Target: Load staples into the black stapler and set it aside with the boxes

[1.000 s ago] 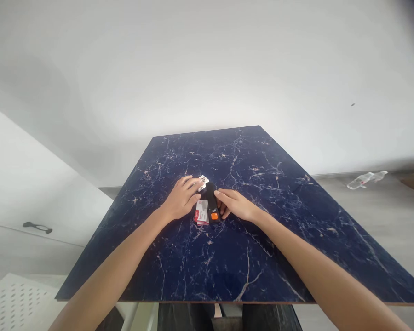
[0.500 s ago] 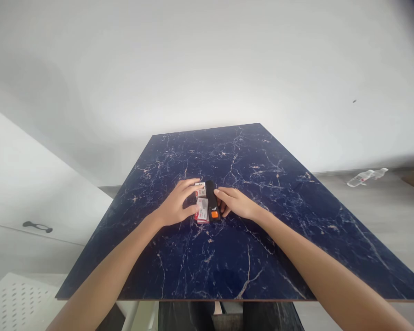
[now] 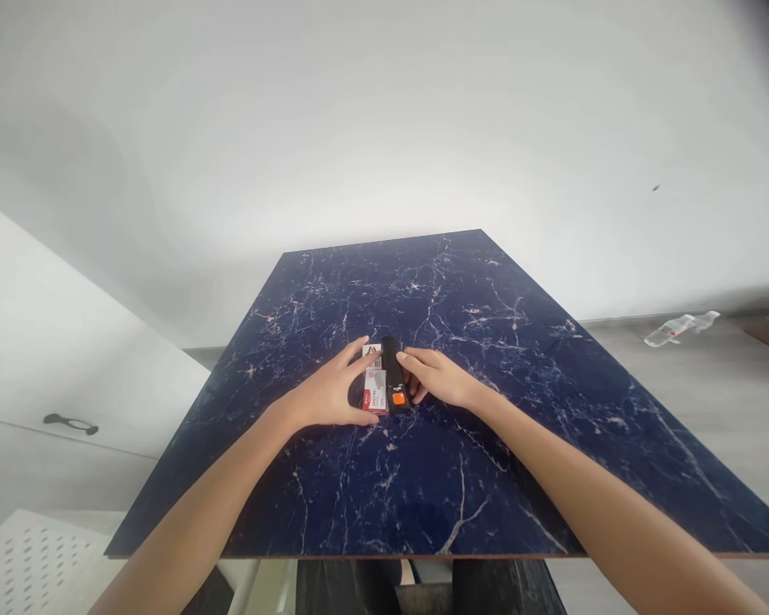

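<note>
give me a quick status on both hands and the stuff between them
Left hand on the small red-and-white boxes. Right hand touching the black stapler. Both on the blue marble table, nothing between.

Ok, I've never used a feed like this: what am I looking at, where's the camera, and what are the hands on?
There is no machine: these are a person's two bare arms, seen from a camera on their head looking forward and down. The left hand grips a small red-and-white box between thumb and fingers. The right hand rests against a black stapler with an orange end. Both things lie side by side on a dark blue marble-pattern table. Off to the right, a plastic bottle lies on the floor.
</note>
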Demonstrator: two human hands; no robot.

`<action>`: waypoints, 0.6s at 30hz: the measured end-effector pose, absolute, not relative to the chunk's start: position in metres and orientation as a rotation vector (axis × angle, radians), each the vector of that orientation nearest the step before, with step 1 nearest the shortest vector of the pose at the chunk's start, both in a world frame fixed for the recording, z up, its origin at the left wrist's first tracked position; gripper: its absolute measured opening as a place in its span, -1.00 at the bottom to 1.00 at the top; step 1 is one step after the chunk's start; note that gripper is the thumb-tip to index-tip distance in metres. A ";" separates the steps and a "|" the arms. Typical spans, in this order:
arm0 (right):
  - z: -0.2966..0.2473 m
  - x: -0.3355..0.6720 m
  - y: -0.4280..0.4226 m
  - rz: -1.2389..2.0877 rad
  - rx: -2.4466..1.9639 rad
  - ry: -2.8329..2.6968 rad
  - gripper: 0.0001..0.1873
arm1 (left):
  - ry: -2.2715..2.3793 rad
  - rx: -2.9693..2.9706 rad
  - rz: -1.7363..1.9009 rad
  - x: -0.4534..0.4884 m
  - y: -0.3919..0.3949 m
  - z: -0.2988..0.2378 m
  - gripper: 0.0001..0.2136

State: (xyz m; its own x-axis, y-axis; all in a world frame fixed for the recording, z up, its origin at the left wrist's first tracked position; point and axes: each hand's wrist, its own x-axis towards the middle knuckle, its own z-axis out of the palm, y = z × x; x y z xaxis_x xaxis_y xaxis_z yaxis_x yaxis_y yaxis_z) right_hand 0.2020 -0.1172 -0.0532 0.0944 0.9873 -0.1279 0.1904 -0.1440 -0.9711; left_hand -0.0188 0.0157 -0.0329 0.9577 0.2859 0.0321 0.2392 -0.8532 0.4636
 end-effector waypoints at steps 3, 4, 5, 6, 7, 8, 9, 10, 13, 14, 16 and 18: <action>-0.054 0.202 -0.117 1.146 -1.497 -1.224 -0.52 | 0.407 2.665 0.108 -0.019 0.014 -0.035 0.08; -0.053 0.202 -0.117 1.145 -1.495 -1.225 -0.51 | 0.417 2.671 0.105 -0.018 0.013 -0.036 0.08; -0.053 0.202 -0.117 1.145 -1.495 -1.225 -0.51 | 0.426 2.675 0.113 -0.017 0.012 -0.037 0.08; -0.053 0.202 -0.117 1.145 -1.494 -1.226 -0.51 | 0.434 2.676 0.129 -0.017 0.010 -0.038 0.07; -0.053 0.202 -0.117 1.145 -1.495 -1.227 -0.50 | 0.438 2.674 0.151 -0.016 0.008 -0.039 0.07; -0.054 0.202 -0.117 1.143 -1.496 -1.226 -0.50 | 0.440 2.670 0.174 -0.015 0.006 -0.040 0.06; -0.054 0.202 -0.117 1.140 -1.497 -1.226 -0.50 | 0.441 2.665 0.189 -0.014 0.005 -0.041 0.06; -0.054 0.202 -0.117 1.138 -1.497 -1.228 -0.50 | 0.446 2.660 0.196 -0.014 0.004 -0.041 0.06; -0.054 0.202 -0.117 1.131 -1.501 -1.232 -0.49 | 0.463 2.657 0.165 -0.013 0.004 -0.042 0.09; -0.054 0.202 -0.117 1.130 -1.502 -1.235 -0.50 | 0.462 2.654 0.147 -0.014 0.004 -0.041 0.11; -0.054 0.202 -0.117 1.130 -1.505 -1.238 -0.50 | 0.439 2.637 0.101 -0.015 0.007 -0.039 0.16; -0.054 0.203 -0.117 1.132 -1.510 -1.246 -0.52 | 0.408 2.619 0.044 -0.017 0.009 -0.034 0.20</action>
